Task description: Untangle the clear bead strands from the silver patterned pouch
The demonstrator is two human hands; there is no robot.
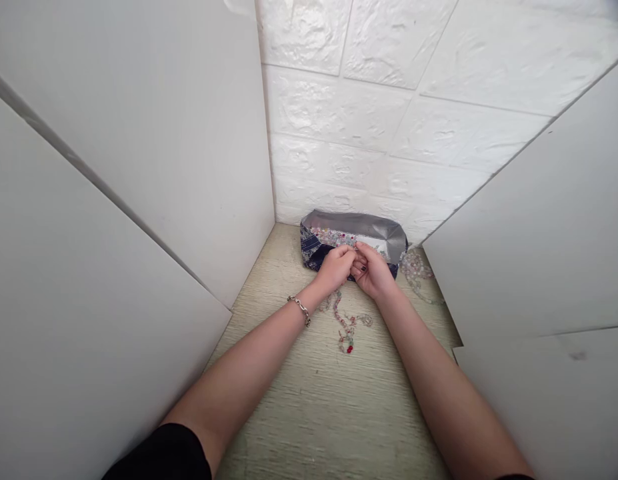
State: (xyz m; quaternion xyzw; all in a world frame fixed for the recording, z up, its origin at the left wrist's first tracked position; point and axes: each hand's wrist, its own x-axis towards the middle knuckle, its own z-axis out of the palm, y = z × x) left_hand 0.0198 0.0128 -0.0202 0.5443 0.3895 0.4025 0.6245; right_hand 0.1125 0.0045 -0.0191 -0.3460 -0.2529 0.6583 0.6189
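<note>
Left hand (pixel 337 267) and right hand (pixel 375 273) meet, both curled, whether gripping anything I cannot tell; a careless drag could snag the strand (pixel 341 321); a bump, spill the pouch's (pixel 309 248) beads (pixel 329 235).

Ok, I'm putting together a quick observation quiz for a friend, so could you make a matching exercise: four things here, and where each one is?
Things
1. chain bracelet
2. loose beads
3. bead strand with red beads at its end
4. pale bead heap

Places
A. just right of the open bag
B. around the left wrist
C. inside the open bag
D. lying on the wood-grained surface, nearer the camera than the bag

Pairs: 1-B, 2-C, 3-D, 4-A
</note>
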